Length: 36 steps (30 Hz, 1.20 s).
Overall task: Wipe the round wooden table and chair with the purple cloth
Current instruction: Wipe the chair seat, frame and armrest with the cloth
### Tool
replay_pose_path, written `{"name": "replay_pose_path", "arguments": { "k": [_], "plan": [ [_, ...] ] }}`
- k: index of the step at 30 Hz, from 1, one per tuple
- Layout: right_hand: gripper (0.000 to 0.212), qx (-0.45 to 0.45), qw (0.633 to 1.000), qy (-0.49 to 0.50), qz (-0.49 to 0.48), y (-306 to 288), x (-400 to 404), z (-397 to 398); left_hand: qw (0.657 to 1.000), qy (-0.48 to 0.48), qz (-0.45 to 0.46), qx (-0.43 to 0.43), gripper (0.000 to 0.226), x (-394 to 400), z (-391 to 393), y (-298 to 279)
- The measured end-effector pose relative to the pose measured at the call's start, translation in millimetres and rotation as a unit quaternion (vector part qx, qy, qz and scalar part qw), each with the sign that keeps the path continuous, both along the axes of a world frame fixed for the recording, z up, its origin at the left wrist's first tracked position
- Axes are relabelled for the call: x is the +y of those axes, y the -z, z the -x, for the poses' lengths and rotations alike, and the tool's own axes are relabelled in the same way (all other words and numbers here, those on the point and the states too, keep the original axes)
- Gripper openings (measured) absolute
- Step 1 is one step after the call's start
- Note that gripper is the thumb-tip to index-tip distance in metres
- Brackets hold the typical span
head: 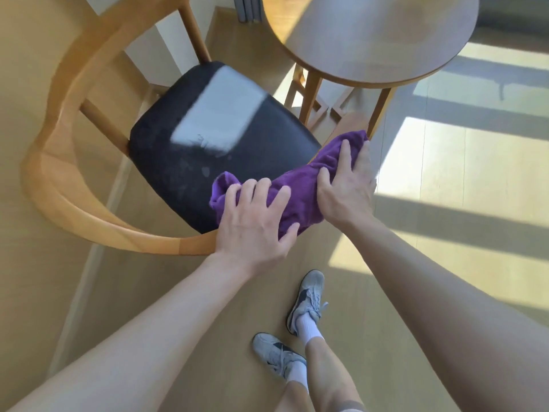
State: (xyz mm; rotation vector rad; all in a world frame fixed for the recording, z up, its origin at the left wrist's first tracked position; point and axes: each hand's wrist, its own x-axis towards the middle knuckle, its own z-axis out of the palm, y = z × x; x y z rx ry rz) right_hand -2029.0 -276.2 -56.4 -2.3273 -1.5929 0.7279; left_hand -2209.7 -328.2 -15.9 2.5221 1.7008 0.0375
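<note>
Both hands press one bunched purple cloth (300, 185) onto the curved pale-wood armrest at the near edge of the wooden chair with a black padded seat (208, 138). The left hand (255, 224) lies flat, fingers spread; the right hand (347, 188) clamps the cloth's far end. Chair-wiping looks underway; next would be sliding along the rail. The round wooden table (371, 40) stands just beyond, its top cut off. Cloth hides the rail beneath.
</note>
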Motion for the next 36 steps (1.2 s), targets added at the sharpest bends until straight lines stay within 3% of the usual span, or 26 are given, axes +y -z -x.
{"name": "replay_pose_path", "arguments": {
  "k": [3, 8, 14, 18, 24, 32, 36],
  "plan": [
    [0.075, -0.039, 0.999, -0.011, 0.001, 8, 28, -8, 0.997, 0.010, 0.062, 0.050, 0.074, 12, -13, 20],
    [0.076, -0.070, 0.997, 0.003, -0.019, 13, 72, -22, 0.997, -0.003, 0.070, 0.030, 0.086, 43, -30, 39],
    [0.062, -0.100, 0.994, 0.038, -0.034, 15, 122, -26, 0.978, -0.113, 0.143, -0.107, 0.052, 81, -62, 41],
    [0.041, -0.064, 0.998, 0.003, -0.027, 16, 132, -40, 0.961, -0.153, 0.164, -0.161, 0.033, 94, -68, 39],
    [0.040, -0.040, 0.998, 0.047, 0.026, 17, 152, -47, 0.955, -0.172, 0.169, -0.171, 0.031, 110, -76, 41],
    [0.027, 0.007, 0.996, 0.085, -0.020, 14, 146, -46, 0.965, -0.140, 0.143, -0.169, 0.038, 110, -79, 40],
    [0.035, 0.043, 0.984, 0.164, -0.051, 17, 143, -45, 0.968, -0.093, 0.134, -0.188, 0.054, 108, -78, 41]
  ]
}}
